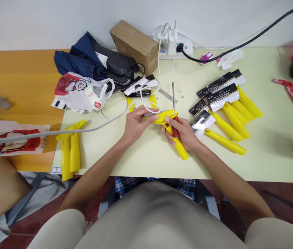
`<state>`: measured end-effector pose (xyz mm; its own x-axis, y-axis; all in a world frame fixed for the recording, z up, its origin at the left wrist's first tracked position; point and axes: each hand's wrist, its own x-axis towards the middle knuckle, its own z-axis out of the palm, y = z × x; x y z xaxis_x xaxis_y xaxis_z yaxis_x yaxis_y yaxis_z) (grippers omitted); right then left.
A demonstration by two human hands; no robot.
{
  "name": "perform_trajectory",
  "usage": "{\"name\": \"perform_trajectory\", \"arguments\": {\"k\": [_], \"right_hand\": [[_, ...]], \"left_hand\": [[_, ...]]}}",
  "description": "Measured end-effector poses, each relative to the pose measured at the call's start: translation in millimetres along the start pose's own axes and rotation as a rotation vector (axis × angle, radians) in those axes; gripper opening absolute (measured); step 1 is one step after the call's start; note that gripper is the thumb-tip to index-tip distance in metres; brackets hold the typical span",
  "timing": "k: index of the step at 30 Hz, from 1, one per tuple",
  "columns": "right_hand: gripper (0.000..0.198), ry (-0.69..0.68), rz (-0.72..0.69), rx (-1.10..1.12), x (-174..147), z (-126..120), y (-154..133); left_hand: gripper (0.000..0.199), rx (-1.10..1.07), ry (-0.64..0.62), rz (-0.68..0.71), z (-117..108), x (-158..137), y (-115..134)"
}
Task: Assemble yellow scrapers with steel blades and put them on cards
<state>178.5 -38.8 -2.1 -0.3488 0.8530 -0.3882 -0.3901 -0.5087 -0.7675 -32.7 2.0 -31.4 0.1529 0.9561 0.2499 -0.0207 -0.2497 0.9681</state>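
A yellow-handled scraper (180, 149) is held between both hands above the table. My left hand (135, 123) grips its wide head, where a strip of metal blade shows at the edge. My right hand (185, 133) is closed around a red-handled screwdriver (173, 95), its shaft pointing away from me, and the thumb presses on the scraper's head. Beyond my hands lie a flat metal blade (167, 96) and a few tiny screws (181, 92). Two yellow scraper parts (74, 152) lie to the left.
Several yellow scrapers in black card sleeves (223, 98) lie at the right. At the back are a cardboard box (136, 45), a power strip (188, 46), a dark bag (81, 58) and a white plastic bag (77, 91). A white cable (94, 130) crosses the left side. Another person's arm (1, 190) shows at left.
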Motion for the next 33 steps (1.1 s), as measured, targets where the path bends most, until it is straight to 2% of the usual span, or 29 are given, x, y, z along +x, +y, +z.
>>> {"name": "perform_trajectory", "arguments": {"k": [5,13,24,33], "right_hand": [[0.051,-0.006,0.011,-0.02,-1,2,2],[0.047,0.022,0.01,-0.014,-3,4,2],[0.049,0.008,-0.002,-0.048,-3,1,3],[0.048,-0.006,-0.011,-0.063,-4,1,2]], "left_hand": [[0.032,-0.062,-0.01,-0.082,4,-3,3],[0.033,-0.046,-0.004,-0.15,8,-9,6],[0.02,0.028,0.013,-0.121,5,-13,2],[0.026,0.118,-0.092,-0.033,-1,-8,5]]}}
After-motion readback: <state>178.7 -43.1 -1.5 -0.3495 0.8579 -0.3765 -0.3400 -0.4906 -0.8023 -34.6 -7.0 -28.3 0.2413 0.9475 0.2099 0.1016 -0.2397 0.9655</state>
